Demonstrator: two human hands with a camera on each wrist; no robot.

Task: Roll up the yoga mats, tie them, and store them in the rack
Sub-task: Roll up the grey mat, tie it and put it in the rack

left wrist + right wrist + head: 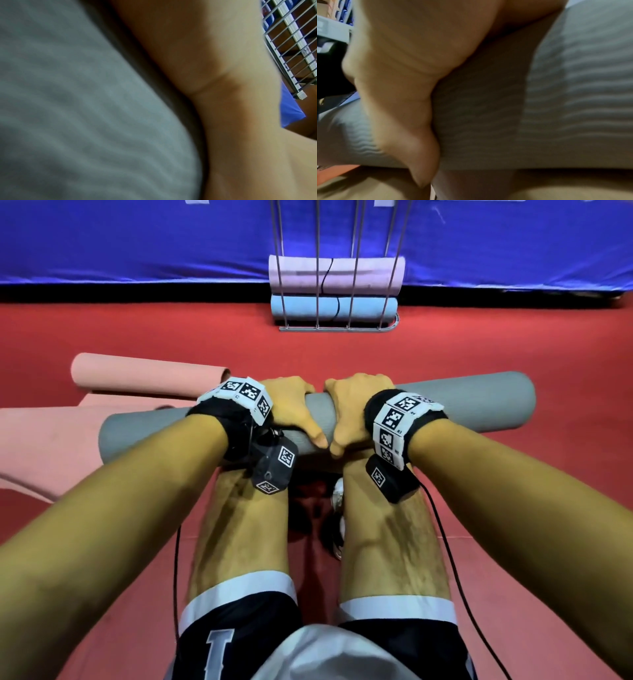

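A rolled grey yoga mat point(472, 402) lies crosswise over the person's shins. Both hands grip it at its middle, side by side. My left hand point(294, 409) curls its fingers over the far side, thumb on the near side. My right hand point(349, 409) wraps it the same way. The wrist views show the ribbed grey mat point(77, 108) point(565, 101) pressed against each palm. A wire rack point(337, 327) stands ahead by the blue wall, holding a pink rolled mat point(339, 275) above a light blue rolled mat point(332, 308), each with a black tie.
A salmon pink mat point(51, 446) lies partly unrolled on the red floor point(513, 344) at the left, its rolled end point(147, 373) behind my left wrist. A blue padded wall point(137, 241) runs across the back. Black cables hang from both wrists.
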